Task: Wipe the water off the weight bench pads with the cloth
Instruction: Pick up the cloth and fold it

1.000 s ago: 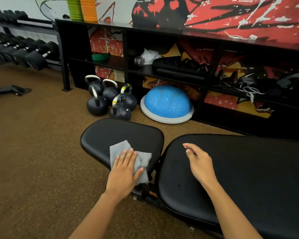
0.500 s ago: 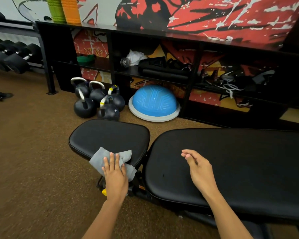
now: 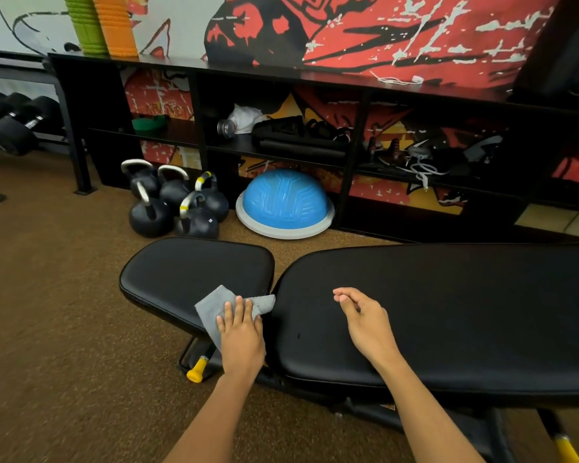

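Note:
The weight bench has two black pads: a small seat pad [image 3: 188, 272] on the left and a long back pad [image 3: 465, 305] on the right. A grey cloth [image 3: 214, 307] lies on the seat pad's near right corner, its tip reaching the gap between the pads. My left hand [image 3: 241, 332] presses flat on the cloth with straight fingers. My right hand [image 3: 365, 319] hovers over the left end of the back pad, fingers loosely curled, holding nothing.
Several kettlebells [image 3: 174, 202] and a blue balance dome [image 3: 284, 203] sit on the brown floor behind the bench. A black shelf unit [image 3: 281, 75] runs along the painted wall. Dumbbells [image 3: 10, 125] rest on a rack far left. A yellow-tipped lever [image 3: 198, 372] sticks out under the seat.
My left hand has slid the cloth along the seat pad's near edge, first left, then right to its corner by the gap. My right hand has stayed over the back pad.

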Demonstrator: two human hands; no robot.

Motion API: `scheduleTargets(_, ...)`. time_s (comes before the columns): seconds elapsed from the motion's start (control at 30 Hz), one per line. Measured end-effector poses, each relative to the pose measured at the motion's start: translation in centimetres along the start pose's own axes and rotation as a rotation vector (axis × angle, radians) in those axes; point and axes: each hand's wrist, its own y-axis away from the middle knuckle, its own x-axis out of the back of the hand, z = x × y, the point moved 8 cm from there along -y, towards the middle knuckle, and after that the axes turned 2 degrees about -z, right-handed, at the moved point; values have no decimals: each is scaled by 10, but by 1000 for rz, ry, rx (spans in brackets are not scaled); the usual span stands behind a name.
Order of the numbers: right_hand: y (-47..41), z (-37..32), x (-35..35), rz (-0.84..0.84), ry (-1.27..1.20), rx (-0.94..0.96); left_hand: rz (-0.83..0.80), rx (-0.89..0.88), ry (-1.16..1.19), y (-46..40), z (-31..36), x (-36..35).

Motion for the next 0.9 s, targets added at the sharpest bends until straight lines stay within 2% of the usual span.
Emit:
scheduleTargets(0.2, -5, -7, -1, -23, 8, 10, -115, -30, 22, -13, 23, -8)
scheduleTargets(0.43, -12, -11, -6, -45, 34, 27, -214, -60, 203, -14, 46, -9)
scheduleTargets(0.57, -13, -11, -12, -76, 52, 21, -192, 18, 535, -6, 58, -1)
scheduleTargets(0.7, -8, -8, -19, -115, 28, -43, -170, 19, 656, 9, 78, 12)
scheduleTargets(0.9, 10, -12, -22, -108, -189, -221, -146, 5, 863, 34, 109, 41)
